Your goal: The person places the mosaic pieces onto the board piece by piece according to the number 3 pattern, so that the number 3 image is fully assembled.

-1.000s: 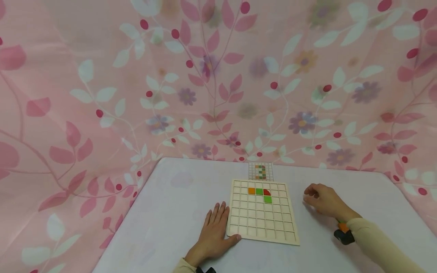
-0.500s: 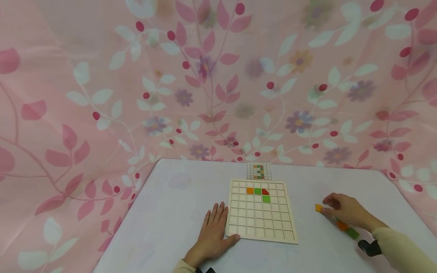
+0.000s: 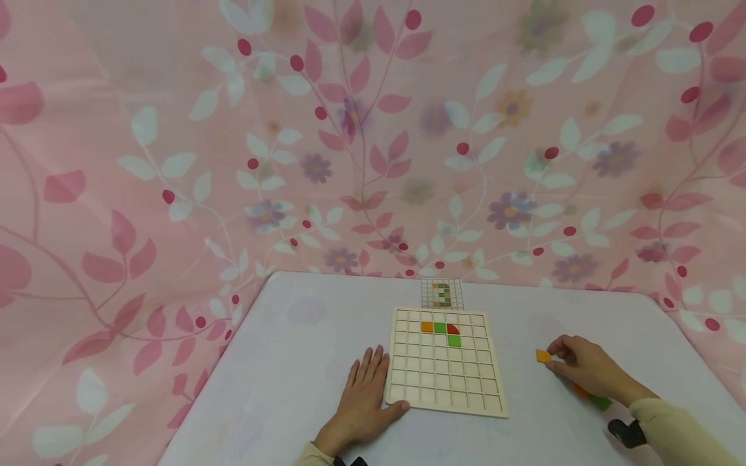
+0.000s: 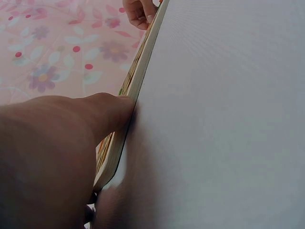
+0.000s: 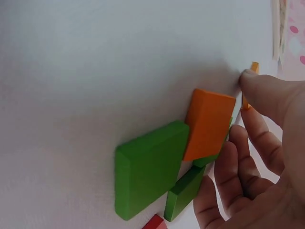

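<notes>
A wooden grid board (image 3: 445,382) lies on the white table. Its top rows hold an orange tile (image 3: 427,327), a green tile (image 3: 440,327), a red tile (image 3: 452,329) and a second green tile (image 3: 454,340). My left hand (image 3: 373,382) lies flat beside the board, thumb (image 4: 112,109) against the board's edge (image 4: 143,81). My right hand (image 3: 559,359), right of the board, pinches a small orange tile (image 3: 543,355) at its fingertips (image 5: 248,78). Under that hand lie loose tiles: an orange one (image 5: 208,124), a large green one (image 5: 147,167), a smaller green one (image 5: 185,191) and a red one (image 5: 155,223).
A small pattern card (image 3: 442,294) lies just beyond the board at the table's far edge. A pink floral cloth (image 3: 350,142) hangs behind and to both sides. Bare table (image 3: 303,336) stretches left of the board.
My right hand has moved away from the board, rightward and toward me, to the loose tiles and now holds a small orange tile. The left hand has stayed put.
</notes>
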`<state>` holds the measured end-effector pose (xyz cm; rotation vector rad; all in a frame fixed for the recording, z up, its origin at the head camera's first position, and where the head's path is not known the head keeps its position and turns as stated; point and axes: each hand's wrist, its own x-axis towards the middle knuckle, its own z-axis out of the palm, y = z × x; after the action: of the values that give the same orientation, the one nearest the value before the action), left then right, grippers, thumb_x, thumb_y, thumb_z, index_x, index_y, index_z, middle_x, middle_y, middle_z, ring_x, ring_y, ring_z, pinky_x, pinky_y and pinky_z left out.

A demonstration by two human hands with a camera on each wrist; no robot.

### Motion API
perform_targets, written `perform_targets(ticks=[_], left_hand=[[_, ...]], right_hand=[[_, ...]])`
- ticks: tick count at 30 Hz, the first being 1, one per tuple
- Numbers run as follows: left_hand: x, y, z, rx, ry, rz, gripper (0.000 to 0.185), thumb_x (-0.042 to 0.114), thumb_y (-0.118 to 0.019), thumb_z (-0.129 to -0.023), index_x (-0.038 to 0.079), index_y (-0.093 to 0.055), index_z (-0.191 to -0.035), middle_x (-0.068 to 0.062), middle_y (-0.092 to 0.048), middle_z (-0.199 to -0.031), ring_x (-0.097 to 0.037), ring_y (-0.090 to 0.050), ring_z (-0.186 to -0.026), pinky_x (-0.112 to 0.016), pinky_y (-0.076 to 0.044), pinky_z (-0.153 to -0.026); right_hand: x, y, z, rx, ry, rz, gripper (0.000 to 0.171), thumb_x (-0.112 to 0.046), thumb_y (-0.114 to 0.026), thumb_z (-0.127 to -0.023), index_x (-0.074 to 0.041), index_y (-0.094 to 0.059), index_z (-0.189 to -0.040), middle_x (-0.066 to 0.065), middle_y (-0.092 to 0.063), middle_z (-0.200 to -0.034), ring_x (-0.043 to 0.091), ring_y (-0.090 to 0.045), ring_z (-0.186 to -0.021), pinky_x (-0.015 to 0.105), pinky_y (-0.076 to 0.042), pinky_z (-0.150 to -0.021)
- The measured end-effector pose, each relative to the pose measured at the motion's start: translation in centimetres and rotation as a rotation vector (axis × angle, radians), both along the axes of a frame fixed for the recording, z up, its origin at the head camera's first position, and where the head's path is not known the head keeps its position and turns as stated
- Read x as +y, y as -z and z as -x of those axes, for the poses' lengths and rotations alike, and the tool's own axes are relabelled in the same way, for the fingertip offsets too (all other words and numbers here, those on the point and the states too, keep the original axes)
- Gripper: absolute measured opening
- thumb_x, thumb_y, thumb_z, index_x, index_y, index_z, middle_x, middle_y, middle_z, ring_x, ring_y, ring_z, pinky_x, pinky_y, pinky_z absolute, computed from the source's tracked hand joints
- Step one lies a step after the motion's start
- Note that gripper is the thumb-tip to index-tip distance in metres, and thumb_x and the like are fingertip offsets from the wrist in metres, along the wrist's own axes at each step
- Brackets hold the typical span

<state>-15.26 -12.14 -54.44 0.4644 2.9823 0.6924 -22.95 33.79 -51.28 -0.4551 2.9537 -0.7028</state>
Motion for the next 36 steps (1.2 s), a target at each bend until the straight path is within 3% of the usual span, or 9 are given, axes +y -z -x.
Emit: perform_targets(ticks=[8, 21, 29, 36], left_hand=[[-0.1, 0.0, -0.1, 0.000, 0.004, -0.007, 0.096, 0.069, -0.051, -0.090, 0.007, -0.021, -0.158, -0.009, -0.012, -0.166, -0.031, -0.005, -0.153, -0.057, -0.008, -0.120], [0.0, -0.1, 0.1, 0.006, 0.012, 0.015, 0.097, 0.071, -0.048, -0.090, 0.007, -0.021, -0.158, -0.009, -0.012, -0.166, -0.031, -0.006, -0.153, -0.057, -0.009, -0.120], [-0.1, -0.2, 0.0, 0.008, 0.007, 0.008, 0.097, 0.070, -0.050, -0.089, 0.007, -0.022, -0.157, -0.009, -0.013, -0.166, -0.031, -0.006, -0.153, -0.057, -0.009, -0.120], [-0.1, -0.1, -0.2, -0.007, 0.004, 0.004, 0.097, 0.071, -0.049, -0.090, 0.008, -0.021, -0.158, -0.008, -0.010, -0.167, -0.029, -0.003, -0.154, -0.057, -0.007, -0.120]], right_hand=[[-0.3, 0.2, 0.2, 0.014, -0.035, -0.031, 0.026, -0.026, -0.072, -0.090, -0.005, -0.064, -0.103, -0.001, -0.062, -0.092, 0.011, -0.053, -0.081, 0.026, -0.050, -0.068], [-0.3, 0.2, 0.1, 0.038, 0.004, -0.012, 0.028, -0.024, -0.071, -0.092, -0.002, -0.062, -0.106, -0.002, -0.062, -0.091, 0.010, -0.055, -0.081, 0.024, -0.052, -0.069], [-1.8, 0.1, 0.2, 0.110, 0.011, 0.040, 0.027, -0.022, -0.069, -0.093, 0.001, -0.060, -0.105, -0.001, -0.061, -0.088, 0.007, -0.053, -0.076, 0.023, -0.050, -0.065], [-3.6, -0.2, 0.4, 0.086, 0.048, 0.068, 0.025, -0.019, -0.068, -0.093, 0.000, -0.060, -0.107, 0.004, -0.064, -0.095, 0.012, -0.058, -0.082, 0.025, -0.051, -0.068]])
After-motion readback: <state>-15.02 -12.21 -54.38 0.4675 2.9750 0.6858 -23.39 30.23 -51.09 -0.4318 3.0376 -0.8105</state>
